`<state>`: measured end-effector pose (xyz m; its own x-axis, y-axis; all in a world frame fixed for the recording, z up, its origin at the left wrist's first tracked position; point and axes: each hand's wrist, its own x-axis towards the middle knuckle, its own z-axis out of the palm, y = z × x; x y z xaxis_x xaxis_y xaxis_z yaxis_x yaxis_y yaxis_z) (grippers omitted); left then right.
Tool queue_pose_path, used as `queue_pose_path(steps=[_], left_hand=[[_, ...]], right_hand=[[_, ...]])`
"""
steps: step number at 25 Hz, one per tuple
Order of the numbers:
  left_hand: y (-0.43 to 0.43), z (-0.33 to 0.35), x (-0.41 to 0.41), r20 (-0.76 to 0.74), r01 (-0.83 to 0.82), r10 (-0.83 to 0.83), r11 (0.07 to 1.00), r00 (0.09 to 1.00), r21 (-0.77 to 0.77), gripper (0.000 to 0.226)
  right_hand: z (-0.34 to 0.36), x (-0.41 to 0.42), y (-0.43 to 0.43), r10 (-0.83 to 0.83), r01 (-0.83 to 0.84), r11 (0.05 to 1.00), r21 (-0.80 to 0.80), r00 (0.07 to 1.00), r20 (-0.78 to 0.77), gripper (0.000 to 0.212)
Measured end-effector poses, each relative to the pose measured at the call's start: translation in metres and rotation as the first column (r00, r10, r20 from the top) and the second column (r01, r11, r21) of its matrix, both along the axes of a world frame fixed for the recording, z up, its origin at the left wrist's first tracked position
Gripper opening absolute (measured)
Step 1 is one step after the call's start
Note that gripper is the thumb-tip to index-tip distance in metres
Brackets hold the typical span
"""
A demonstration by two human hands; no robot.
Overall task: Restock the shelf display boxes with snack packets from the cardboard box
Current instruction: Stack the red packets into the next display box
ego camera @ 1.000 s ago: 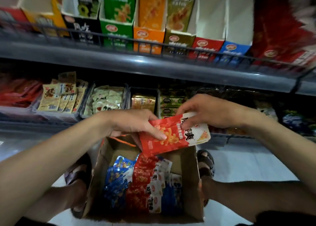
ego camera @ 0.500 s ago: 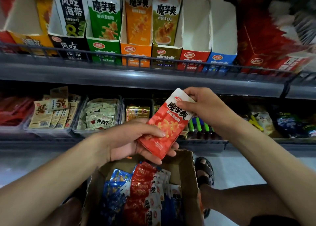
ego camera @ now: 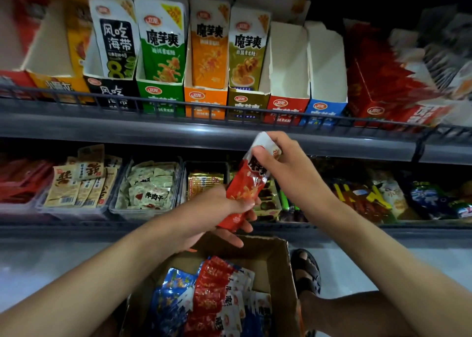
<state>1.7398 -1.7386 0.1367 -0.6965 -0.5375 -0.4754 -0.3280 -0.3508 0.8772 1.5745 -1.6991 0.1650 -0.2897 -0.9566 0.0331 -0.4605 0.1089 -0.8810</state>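
A: Hands first, quick.
B: Both are on one red packet [ego camera: 245, 191]. The right hand [ego camera: 278, 163] pinches its white top end, fingers curled over it. The left hand [ego camera: 224, 214] holds the lower end, thumb on the front and fingers underneath.

A: Where's the packet?
B: Centre of frame, near upright and leaning right. It is above the carton [ego camera: 278, 265] and its top is just under the front edge of the upper shelf [ego camera: 153, 129]. More red and blue packets [ego camera: 212, 293] lie in the carton at bottom centre.

A: Step?
B: I'd judge it is a carry from carton to display. The packet is out but not yet placed.

A: Target?
B: Probably the red display box [ego camera: 286, 106], upper right of centre. It looks empty and its colour matches. The blue display box [ego camera: 324, 108] beside it looks empty too. The boxes further left show packets.

A: Next move?
B: My guess is that the left hand lets go and the right lifts the packet over the shelf rail. Then it drops upright into the red slot, face forward.

A: Versus earlier?
B: One second ago the packet lay almost flat, low over the carton. Half a second ago it was tilted, face to the camera. Now it is higher and steeper. The view has also tipped up, so more of the display row shows.
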Motion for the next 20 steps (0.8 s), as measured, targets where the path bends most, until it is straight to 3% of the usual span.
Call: queue_pose_path(steps=[3, 10, 15, 18, 20], left_hand=[[-0.002, -0.004, -0.008, 0.107, 0.012, 0.022, 0.952, 0.994, -0.307, 0.020], [-0.009, 0.002, -0.015, 0.086, -0.036, 0.078, 0.911, 0.993, -0.412, 0.016], [-0.013, 0.010, -0.018, 0.066, -0.010, 0.037, 0.930, 0.997, -0.367, 0.020], [-0.021, 0.029, -0.014, -0.079, 0.029, -0.044, 0.982, 0.996, -0.189, 0.021], [-0.029, 0.042, -0.010, -0.149, 0.140, -0.153, 0.986, 0.977, -0.095, 0.025]], right_hand=[[0.003, 0.016, 0.005, -0.037, 0.037, 0.999, -0.001, 0.994, 0.105, 0.027], [0.002, 0.023, -0.005, -0.088, 0.097, 0.987, -0.126, 0.993, 0.074, 0.024], [0.006, 0.018, -0.004, -0.074, 0.088, 0.988, -0.131, 0.991, 0.109, 0.042], [0.019, -0.001, -0.004, -0.078, 0.126, 0.987, -0.101, 0.919, 0.387, 0.063], [0.028, -0.017, -0.002, -0.012, 0.053, 0.997, -0.063, 0.850, 0.527, 0.051]])
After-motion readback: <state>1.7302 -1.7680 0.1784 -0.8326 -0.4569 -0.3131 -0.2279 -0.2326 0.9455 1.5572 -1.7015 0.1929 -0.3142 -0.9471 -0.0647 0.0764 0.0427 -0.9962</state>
